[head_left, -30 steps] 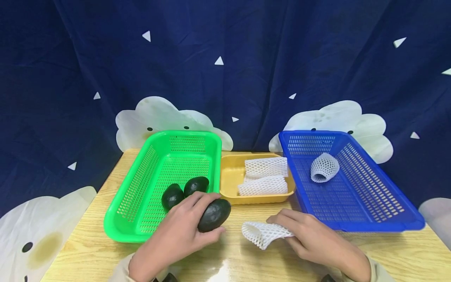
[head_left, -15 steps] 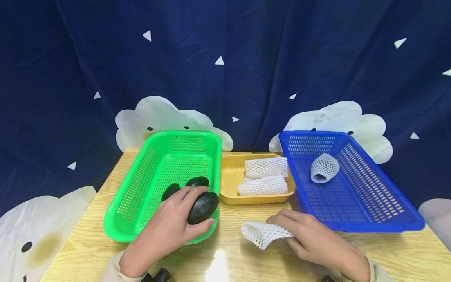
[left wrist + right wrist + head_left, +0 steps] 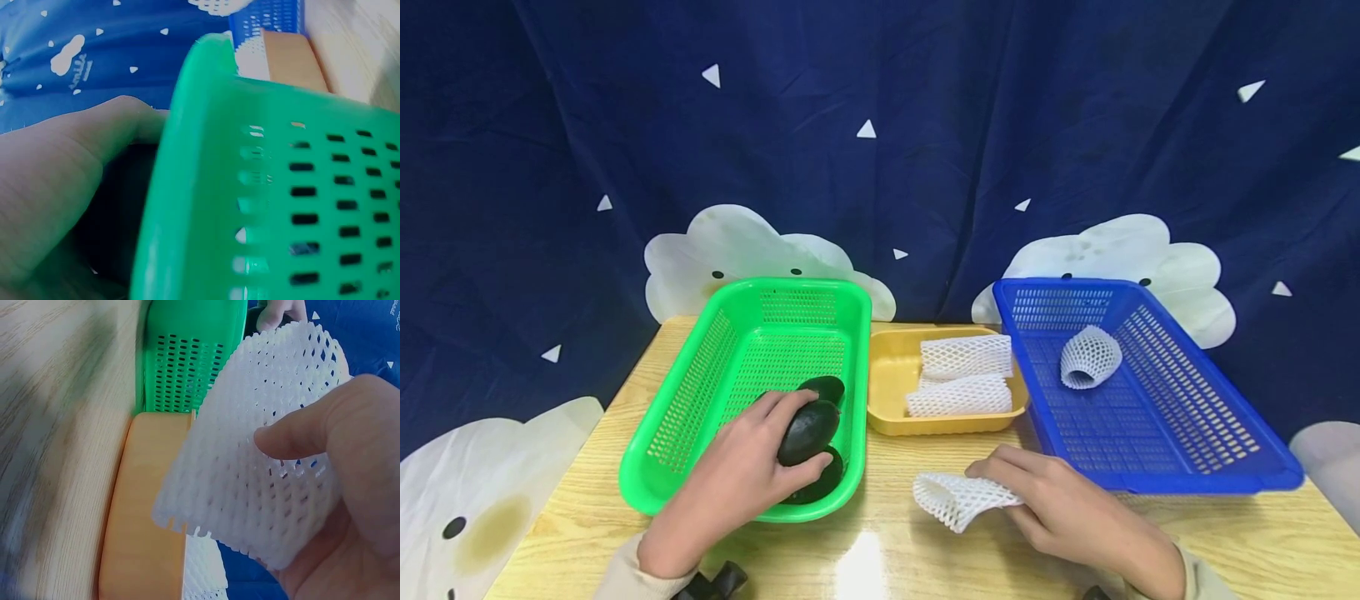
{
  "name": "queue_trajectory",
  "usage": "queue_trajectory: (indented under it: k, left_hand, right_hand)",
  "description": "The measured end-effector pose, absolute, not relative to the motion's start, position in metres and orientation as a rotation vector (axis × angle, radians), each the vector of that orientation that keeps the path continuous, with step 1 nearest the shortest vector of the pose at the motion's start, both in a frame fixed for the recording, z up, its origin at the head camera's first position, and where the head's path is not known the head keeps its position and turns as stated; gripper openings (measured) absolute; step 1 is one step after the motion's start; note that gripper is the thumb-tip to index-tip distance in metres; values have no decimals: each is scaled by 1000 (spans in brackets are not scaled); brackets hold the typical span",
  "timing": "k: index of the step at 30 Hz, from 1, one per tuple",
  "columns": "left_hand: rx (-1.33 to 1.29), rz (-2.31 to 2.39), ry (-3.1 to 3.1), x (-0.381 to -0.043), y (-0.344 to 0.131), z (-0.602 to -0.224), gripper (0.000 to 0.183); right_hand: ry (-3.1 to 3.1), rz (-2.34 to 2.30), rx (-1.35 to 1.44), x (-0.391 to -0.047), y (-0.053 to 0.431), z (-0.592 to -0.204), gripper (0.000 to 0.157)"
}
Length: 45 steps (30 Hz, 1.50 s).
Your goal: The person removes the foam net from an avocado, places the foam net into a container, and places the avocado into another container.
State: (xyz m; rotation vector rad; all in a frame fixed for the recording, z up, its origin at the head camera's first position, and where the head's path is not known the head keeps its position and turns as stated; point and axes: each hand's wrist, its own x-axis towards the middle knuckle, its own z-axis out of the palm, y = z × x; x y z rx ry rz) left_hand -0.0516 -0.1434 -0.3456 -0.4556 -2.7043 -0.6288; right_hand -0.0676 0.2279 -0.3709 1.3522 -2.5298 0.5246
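In the head view my left hand grips a dark avocado inside the outline of the green basket. A second avocado lies below it by the front right corner, and another avocado shows just beyond the fingers. The left wrist view has the held fruit mostly in shadow behind the basket wall. Over the table, my right hand pinches a white foam net sleeve with its open end facing left. The thumb presses on the mesh in the right wrist view.
Between the baskets stands a yellow tray with white foam net sleeves. To the right, a blue basket contains one sleeved item. A dark blue curtain hangs behind the wooden table.
My left hand has moved left with the avocado, from beside the green basket's right edge to within it. An avocado at the front right corner has come into sight. The right hand stays put.
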Motion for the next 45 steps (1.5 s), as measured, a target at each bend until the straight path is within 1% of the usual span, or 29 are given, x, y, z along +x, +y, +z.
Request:
queue_trajectory:
  k: [7, 15, 22, 27, 31, 34, 40, 45]
  left_hand:
    - [-452, -572, -2715, -53, -157, -349, 63]
    - [-393, -509, -2777, -54, -173, -344, 63]
    - [-359, -469, -2838, -56, -179, -343, 60]
    - [-283, -467, -2871, -57, -185, -342, 63]
    - [-235, -448, -2909, -59, -187, -341, 64]
    - [-232, -454, -2915, -60, -188, -340, 64]
    - [-216, -452, -2937, -62, -196, -341, 63]
    - [-200, -441, -2999, -65, -202, -342, 63]
  right_hand:
    - [-2568, 533, 1345, -67, 228, -371, 55]
    - [-2539, 518, 1349, -67, 227, -372, 54]
    - [-2516, 503, 1355, -67, 226, -373, 53]
    - [-2525, 504, 1356, -68, 226, -374, 54]
    - [-2509, 504, 1370, -69, 227, -375, 52]
    - [-2505, 502, 1373, -70, 227, -376, 50]
    - [-2484, 500, 1383, -70, 227, -377, 52]
    - [-2497, 507, 1381, -71, 226, -377, 50]
